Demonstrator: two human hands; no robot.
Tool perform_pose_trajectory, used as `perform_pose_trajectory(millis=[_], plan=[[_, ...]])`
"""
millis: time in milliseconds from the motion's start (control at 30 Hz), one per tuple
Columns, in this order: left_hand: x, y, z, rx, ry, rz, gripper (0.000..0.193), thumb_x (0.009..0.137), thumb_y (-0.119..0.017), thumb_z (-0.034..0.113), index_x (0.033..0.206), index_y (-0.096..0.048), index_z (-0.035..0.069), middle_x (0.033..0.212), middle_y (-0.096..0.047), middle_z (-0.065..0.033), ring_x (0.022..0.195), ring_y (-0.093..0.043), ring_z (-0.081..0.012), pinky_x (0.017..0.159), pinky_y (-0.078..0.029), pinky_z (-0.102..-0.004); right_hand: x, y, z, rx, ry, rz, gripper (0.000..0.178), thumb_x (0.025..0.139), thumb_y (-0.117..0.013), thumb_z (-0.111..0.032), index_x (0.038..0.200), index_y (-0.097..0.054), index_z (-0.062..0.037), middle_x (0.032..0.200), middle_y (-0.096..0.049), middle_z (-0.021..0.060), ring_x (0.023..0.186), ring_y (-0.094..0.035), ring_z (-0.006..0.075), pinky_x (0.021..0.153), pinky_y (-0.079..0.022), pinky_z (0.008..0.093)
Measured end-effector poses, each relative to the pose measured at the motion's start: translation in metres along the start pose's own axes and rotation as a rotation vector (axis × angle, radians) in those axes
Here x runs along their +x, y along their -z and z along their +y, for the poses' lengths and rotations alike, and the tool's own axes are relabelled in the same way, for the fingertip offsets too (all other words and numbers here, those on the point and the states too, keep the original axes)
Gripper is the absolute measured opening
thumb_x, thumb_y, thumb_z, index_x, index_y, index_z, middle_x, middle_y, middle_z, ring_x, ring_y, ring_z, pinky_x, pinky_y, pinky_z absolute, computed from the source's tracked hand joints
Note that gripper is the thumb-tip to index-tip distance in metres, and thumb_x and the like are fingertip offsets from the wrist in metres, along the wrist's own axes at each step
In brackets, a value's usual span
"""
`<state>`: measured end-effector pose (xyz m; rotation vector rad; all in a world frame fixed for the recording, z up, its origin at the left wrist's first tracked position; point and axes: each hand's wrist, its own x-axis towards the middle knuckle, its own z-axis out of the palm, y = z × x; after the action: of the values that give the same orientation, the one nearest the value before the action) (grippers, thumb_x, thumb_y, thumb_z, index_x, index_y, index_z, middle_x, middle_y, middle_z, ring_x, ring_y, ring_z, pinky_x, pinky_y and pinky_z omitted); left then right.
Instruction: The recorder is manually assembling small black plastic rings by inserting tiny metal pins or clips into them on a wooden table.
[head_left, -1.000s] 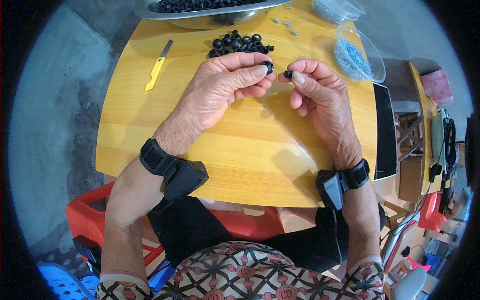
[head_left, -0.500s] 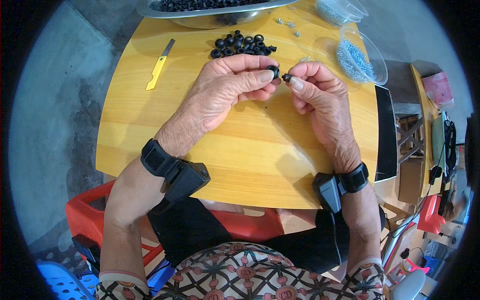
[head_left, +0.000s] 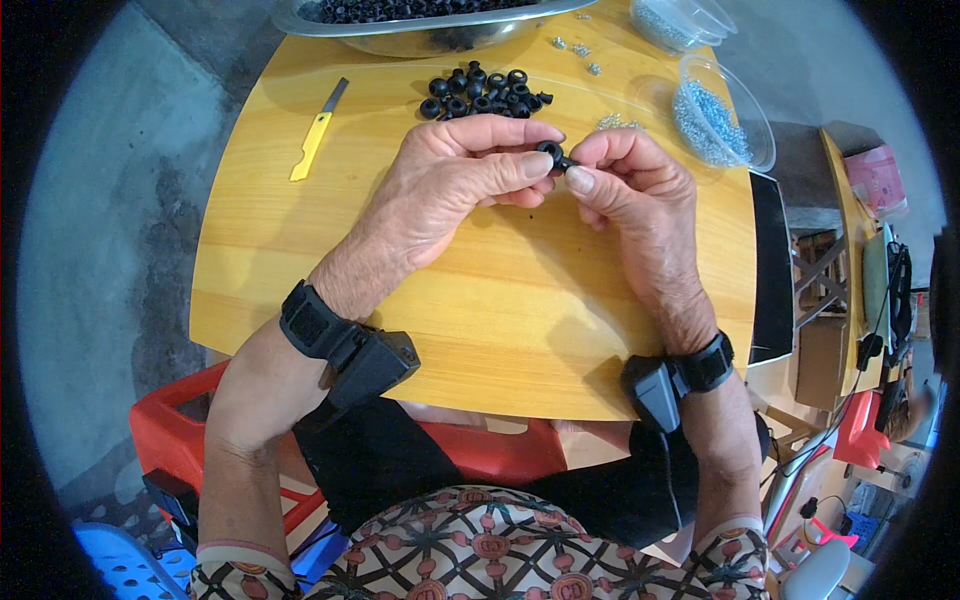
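Observation:
My left hand [head_left: 455, 180] is closed, with thumb and fingers pinching a small round black part [head_left: 549, 149] that has a hole in its face. Opposite it, my right hand [head_left: 645, 205] pinches a smaller black stem-like piece [head_left: 567, 164] between thumb and forefinger. The two pieces meet between my fingertips, above the table. Whether one sits inside the other I cannot tell, since the fingers cover part of them. Just beyond my left hand lies a pile of similar black parts [head_left: 480, 92], some round and holed, some narrow.
A yellow-handled knife [head_left: 320, 135] lies left on the wooden table [head_left: 420, 340]. At the far edge stands a metal basin [head_left: 430, 27] full of black pieces. Clear plastic tubs [head_left: 712, 120] of small shiny pieces stand far right, with a few loose ones [head_left: 580, 48] nearby.
The small gap between the two black pieces has gone; they now touch. My right hand has come slightly left, and the round part is turned with its hole more upward.

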<state>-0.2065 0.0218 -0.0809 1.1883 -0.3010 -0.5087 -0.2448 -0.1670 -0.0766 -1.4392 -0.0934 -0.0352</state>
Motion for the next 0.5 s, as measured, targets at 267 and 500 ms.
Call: perform_pose_trajectory(millis=[267,500], plan=[[-0.0016,-0.0016,-0.0010,-0.059,0.004,-0.002,0.028,0.091,-0.062,0.011,0.118,-0.063,0.001,0.096,-0.069,-0.0066,0.084,-0.066,-0.0124,0.075,-0.055,-0.0238,0.0000,0.0003,0.0033,0.021,0.024,-0.033,0.018,0.081,-0.074,-0.007,0.096,-0.064,-0.0043,0.077,-0.064,-0.0019,0.061,-0.055,0.0028,0.052,-0.044,0.0155],[-0.0022,-0.0031,-0.0012,-0.031,-0.036,0.001,0.029,0.092,-0.061,0.012,0.119,-0.062,0.002,0.095,-0.068,-0.0055,0.079,-0.064,-0.0109,0.072,-0.054,-0.0238,-0.0001,-0.0017,0.0019,0.083,-0.024,-0.077,0.022,0.083,-0.073,-0.008,0.102,-0.064,-0.0040,0.078,-0.059,-0.0037,0.062,-0.051,0.0025,0.051,-0.041,0.0159]])
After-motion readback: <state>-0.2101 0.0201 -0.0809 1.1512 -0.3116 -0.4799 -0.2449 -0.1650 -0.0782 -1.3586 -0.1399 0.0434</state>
